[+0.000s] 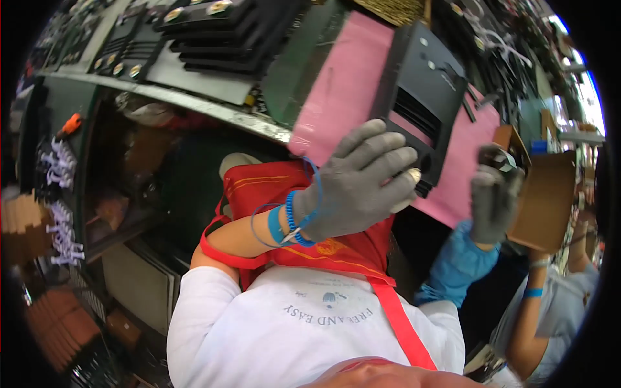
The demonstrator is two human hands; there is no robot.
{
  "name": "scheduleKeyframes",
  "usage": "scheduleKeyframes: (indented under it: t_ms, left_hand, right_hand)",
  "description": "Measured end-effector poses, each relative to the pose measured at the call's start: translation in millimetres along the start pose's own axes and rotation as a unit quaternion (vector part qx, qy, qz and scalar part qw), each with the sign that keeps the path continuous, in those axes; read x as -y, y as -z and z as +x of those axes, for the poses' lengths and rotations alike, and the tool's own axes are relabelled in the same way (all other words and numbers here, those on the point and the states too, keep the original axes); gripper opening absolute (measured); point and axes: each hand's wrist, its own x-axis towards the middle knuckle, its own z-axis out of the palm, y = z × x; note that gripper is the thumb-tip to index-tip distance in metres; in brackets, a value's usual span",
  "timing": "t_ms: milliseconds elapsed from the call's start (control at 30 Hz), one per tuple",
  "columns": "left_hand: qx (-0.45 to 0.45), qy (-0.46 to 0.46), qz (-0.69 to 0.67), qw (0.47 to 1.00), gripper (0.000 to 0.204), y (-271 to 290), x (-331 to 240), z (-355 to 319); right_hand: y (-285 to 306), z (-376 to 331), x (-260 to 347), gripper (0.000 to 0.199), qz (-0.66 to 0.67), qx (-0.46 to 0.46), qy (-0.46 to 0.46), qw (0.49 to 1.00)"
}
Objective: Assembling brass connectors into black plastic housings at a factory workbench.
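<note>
My left hand (369, 178), in a grey glove, reaches over the near end of a black slotted panel (427, 68). At its index fingertip and thumb shows a small gold round piece (414, 174); the hand seems to pinch it, while the other fingers stretch forward. To the right of the panel, my right hand (493, 197), also grey-gloved and below a blue sleeve, is raised with its fingers curled. Something small, dark and shiny (502, 161) shows at its fingertips, too blurred to name. Under the panel lies a pink sheet (343, 71) on the bench.
Black panels (213, 39) with gold-white round pieces are stacked at the far left. An open cardboard box (543, 200) stands to the right of my right hand. At the lower right is another person's arm (527, 323). White plastic hooks (61, 161) hang at the left.
</note>
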Motion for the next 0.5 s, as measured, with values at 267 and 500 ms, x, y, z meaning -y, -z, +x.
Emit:
scheduleKeyframes:
  t_ms: [267,500]
  left_hand:
    - [-0.036,0.024,-0.082,0.996,0.021,6,-3,1]
    - [-0.059,0.051,-0.101,0.992,0.026,4,-7,-6]
  right_hand:
    - [-14,15,-85,0.058,0.041,0.026,-0.155,0.987]
    - [-17,4,-87,0.053,-0.06,-0.072,-0.133,0.987]
